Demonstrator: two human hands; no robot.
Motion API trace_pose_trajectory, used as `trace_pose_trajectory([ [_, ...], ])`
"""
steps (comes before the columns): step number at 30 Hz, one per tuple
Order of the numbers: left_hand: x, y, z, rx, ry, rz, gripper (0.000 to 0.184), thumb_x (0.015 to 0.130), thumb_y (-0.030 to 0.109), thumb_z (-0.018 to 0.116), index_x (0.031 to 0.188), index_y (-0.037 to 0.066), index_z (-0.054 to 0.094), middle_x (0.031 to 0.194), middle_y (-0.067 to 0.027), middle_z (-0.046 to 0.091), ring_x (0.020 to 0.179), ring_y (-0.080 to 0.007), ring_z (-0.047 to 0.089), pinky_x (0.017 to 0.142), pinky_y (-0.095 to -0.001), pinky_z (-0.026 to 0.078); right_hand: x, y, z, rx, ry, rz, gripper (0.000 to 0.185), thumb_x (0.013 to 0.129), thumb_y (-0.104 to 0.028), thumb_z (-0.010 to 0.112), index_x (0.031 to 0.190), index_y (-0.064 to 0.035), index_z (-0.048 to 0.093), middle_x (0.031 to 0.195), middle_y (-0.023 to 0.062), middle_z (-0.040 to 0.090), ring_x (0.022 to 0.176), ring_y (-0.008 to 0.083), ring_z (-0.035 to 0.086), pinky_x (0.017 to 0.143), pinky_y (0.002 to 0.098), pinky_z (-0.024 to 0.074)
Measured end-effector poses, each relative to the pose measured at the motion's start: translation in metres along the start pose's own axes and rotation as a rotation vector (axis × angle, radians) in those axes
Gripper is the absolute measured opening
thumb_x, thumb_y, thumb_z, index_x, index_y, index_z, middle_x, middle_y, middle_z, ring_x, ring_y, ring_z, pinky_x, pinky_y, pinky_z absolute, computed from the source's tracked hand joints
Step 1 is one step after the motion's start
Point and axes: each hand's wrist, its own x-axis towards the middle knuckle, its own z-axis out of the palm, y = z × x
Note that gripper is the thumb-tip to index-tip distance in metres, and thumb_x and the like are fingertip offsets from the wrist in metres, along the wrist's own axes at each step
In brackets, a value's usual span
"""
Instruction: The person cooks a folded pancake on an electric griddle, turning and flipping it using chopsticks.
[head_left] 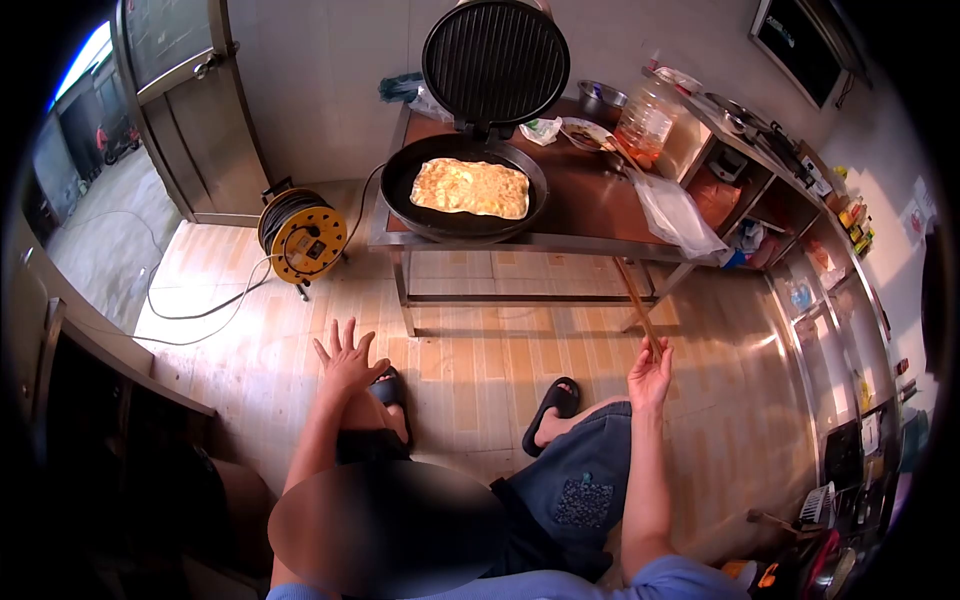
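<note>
My right hand (650, 375) is closed on a pair of long wooden chopsticks (637, 302), whose far ends point up toward the table's front edge. Fingers spread and holding nothing, my left hand (347, 360) is over my left knee. On the table (590, 200), a round black electric griddle (398, 190) has its ribbed lid (496, 65) raised. A flat, golden, roughly rectangular pancake (470, 188) lies in the griddle pan, apart from both hands.
A yellow cable reel (308, 243) stands left of the table, its cord trailing across the floor. Right of the griddle are a plate (585, 133), a metal bowl (602, 98), a plastic jar (648, 122) and a clear plastic bag (675, 215). Metal shelves (790, 240) line the right.
</note>
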Motion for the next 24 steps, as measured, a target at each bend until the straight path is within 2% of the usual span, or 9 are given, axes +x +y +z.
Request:
trace_pose_trajectory([
  [4, 0.004, -0.004, 0.006, -0.013, -0.091, -0.046, 0.07, 0.073, 0.059, 0.052, 0.13, 0.02, 0.041, 0.145, -0.0105, 0.013, 0.134, -0.0348, -0.006, 0.095, -0.0683, -0.004, 0.0, -0.004, -0.009, -0.004, 0.051, -0.019, 0.029, 0.089, -0.026, 0.05, 0.105, -0.0038, 0.058, 0.102, 0.014, 0.061, 0.099, 0.0275, 0.058, 0.077, 0.0304, 0.0544],
  [7, 0.004, -0.001, 0.0, 0.044, -0.236, -0.058, 0.071, 0.073, 0.061, 0.051, 0.13, 0.02, 0.042, 0.144, -0.0115, 0.015, 0.134, -0.0361, -0.002, 0.092, -0.0726, 0.003, -0.001, -0.007, -0.014, -0.005, 0.135, -0.044, 0.028, 0.089, -0.025, 0.049, 0.105, -0.0029, 0.058, 0.102, 0.0152, 0.061, 0.099, 0.0273, 0.058, 0.078, 0.0303, 0.0543],
  [10, 0.017, -0.012, 0.018, 0.048, -0.329, -0.07, 0.071, 0.074, 0.062, 0.049, 0.128, 0.016, 0.044, 0.141, -0.0127, 0.025, 0.132, -0.0355, 0.016, 0.096, -0.0651, 0.02, -0.002, -0.009, -0.017, -0.021, 0.215, -0.064, 0.027, 0.09, -0.023, 0.049, 0.104, -0.0021, 0.058, 0.102, 0.0163, 0.061, 0.099, 0.0277, 0.058, 0.078, 0.0302, 0.0542],
  [13, 0.011, -0.002, 0.0, 0.024, -0.393, -0.08, 0.071, 0.074, 0.062, 0.05, 0.124, 0.012, 0.047, 0.129, -0.0173, 0.042, 0.118, -0.0371, 0.04, 0.098, -0.0429, 0.033, 0.0, -0.01, -0.02, -0.02, 0.244, -0.048, 0.026, 0.09, -0.022, 0.048, 0.104, -0.0019, 0.058, 0.102, 0.0166, 0.061, 0.1, 0.0282, 0.057, 0.078, 0.0302, 0.0542],
  [16, 0.015, -0.009, 0.009, 0.049, -0.415, -0.019, 0.066, 0.077, 0.062, 0.046, 0.115, 0.009, 0.055, 0.116, -0.017, 0.054, 0.106, -0.0322, 0.052, 0.09, -0.0381, 0.042, -0.001, -0.01, -0.02, -0.01, 0.258, -0.024, 0.026, 0.09, -0.022, 0.048, 0.104, -0.002, 0.058, 0.102, 0.0164, 0.06, 0.101, 0.0282, 0.057, 0.078, 0.03, 0.0542],
  [19, 0.028, -0.013, 0.02, 0.167, -0.563, 0.004, 0.064, 0.08, 0.062, 0.041, 0.101, 0.006, 0.064, 0.102, -0.0166, 0.061, 0.101, -0.0298, 0.056, 0.087, -0.0377, 0.042, 0.0, -0.008, -0.017, -0.016, 0.3, 0.01, 0.027, 0.09, -0.023, 0.048, 0.104, -0.0022, 0.058, 0.102, 0.0166, 0.061, 0.1, 0.0278, 0.057, 0.077, 0.0297, 0.0543],
  [24, 0.024, -0.008, 0.011, 0.185, -0.562, -0.011, 0.06, 0.079, 0.058, 0.044, 0.097, 0.004, 0.065, 0.102, -0.0166, 0.061, 0.099, -0.0295, 0.056, 0.088, -0.0366, 0.042, 0.001, -0.009, -0.018, -0.018, 0.321, 0.039, 0.027, 0.091, -0.023, 0.047, 0.104, -0.0026, 0.059, 0.101, 0.017, 0.061, 0.1, 0.0272, 0.058, 0.077, 0.0293, 0.0543],
])
